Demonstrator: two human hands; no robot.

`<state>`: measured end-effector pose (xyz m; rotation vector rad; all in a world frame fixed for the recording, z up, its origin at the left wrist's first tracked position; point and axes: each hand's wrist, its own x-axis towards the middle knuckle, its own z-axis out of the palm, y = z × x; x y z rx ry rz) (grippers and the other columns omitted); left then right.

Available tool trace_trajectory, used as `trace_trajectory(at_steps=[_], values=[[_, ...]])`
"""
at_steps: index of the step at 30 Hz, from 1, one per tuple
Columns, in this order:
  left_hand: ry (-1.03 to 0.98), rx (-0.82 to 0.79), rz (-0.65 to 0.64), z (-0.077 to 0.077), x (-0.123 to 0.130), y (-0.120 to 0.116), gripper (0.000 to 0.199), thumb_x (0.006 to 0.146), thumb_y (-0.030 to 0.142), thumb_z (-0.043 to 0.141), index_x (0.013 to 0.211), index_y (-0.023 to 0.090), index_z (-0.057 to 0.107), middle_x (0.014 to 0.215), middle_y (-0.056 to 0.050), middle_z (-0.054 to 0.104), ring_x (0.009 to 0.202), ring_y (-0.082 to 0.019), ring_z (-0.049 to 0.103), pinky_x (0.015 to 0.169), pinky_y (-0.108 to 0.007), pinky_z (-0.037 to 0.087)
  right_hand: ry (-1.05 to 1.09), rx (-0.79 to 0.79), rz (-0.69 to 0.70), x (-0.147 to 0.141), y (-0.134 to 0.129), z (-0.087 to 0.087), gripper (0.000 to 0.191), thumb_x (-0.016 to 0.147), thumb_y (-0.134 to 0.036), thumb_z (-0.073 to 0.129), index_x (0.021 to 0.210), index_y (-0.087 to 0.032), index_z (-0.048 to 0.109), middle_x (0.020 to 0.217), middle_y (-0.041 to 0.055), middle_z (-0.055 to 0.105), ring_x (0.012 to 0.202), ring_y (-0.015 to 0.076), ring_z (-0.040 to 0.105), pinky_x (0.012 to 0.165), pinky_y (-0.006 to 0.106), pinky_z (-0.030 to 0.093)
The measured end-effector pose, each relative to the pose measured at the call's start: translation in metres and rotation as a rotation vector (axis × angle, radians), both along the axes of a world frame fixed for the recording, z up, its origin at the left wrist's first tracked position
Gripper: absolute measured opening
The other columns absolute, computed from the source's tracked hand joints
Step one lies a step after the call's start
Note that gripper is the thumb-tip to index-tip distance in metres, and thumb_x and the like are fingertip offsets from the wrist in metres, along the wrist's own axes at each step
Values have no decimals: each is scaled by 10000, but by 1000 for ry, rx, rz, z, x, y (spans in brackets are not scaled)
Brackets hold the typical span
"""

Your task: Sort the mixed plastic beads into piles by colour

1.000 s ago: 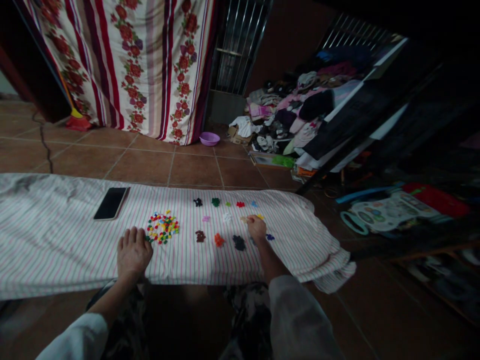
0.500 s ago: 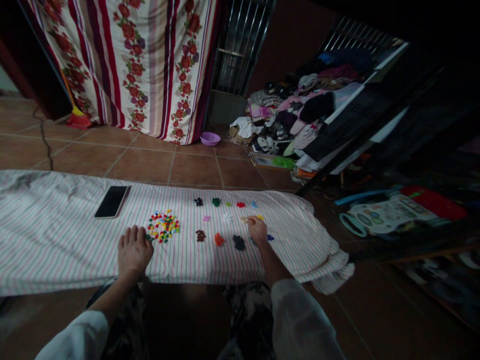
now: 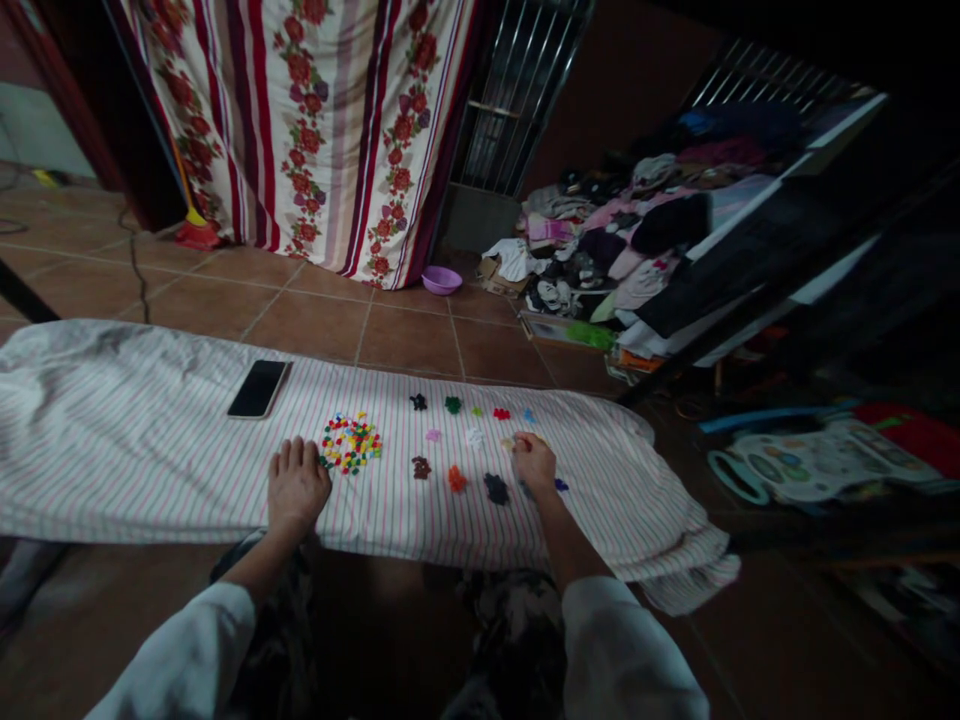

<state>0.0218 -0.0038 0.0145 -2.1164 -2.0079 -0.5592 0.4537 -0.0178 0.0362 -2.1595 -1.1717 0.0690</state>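
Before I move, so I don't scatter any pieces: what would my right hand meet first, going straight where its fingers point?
Likely the beige pieces by your right hand, perhaps touching it; the white pieces lie beyond them.

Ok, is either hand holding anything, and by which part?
Left hand: nothing visibly held. Right hand, at the beige pieces: too small to tell whether one is pinched.

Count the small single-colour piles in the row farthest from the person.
5, left to right: black pile, dark green pile, light green pile, red pile, light blue pile. None in that row looks hidden.
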Motion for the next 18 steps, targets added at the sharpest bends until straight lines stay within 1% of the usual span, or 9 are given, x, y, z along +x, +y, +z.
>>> trace_trajectory(at_steps=[4,7,13,15,18], values=[[-7,-4,1,-1,-1,1,450,856,240,391,1234,63,559,1338,-214,542,1310,-350,437,1084,-491,325,8,59,65,-18,9,4,347,737,-249,424,889,-163,725,930,108,721,903,238,632,899,359,465],[-12,-9,3,-3,-1,1,458,855,242,397,1249,65,551,1350,-214,534,1317,-351,432,1094,-492,312,6,113,135,-40,17,7,345,752,-260,418,886,-166,723,924,108,718,909,239,633,894,363,471],[-23,-22,6,-5,-1,2,470,859,240,393,1267,61,543,1369,-218,520,1332,-357,419,1105,-495,300,45,194,362,-104,28,11,312,791,-247,428,892,-183,716,932,93,716,909,215,644,888,347,489],[-31,-25,7,-5,0,2,472,858,241,395,1268,60,544,1372,-220,518,1335,-356,416,1108,-497,297,66,189,442,-127,30,9,307,806,-231,428,899,-188,717,932,84,713,907,203,646,878,330,494],[-32,-23,11,-5,0,2,472,856,240,394,1265,61,546,1372,-222,520,1336,-357,418,1110,-501,297,98,134,543,-162,31,3,304,816,-190,435,917,-200,721,930,66,705,881,182,647,855,308,502]])
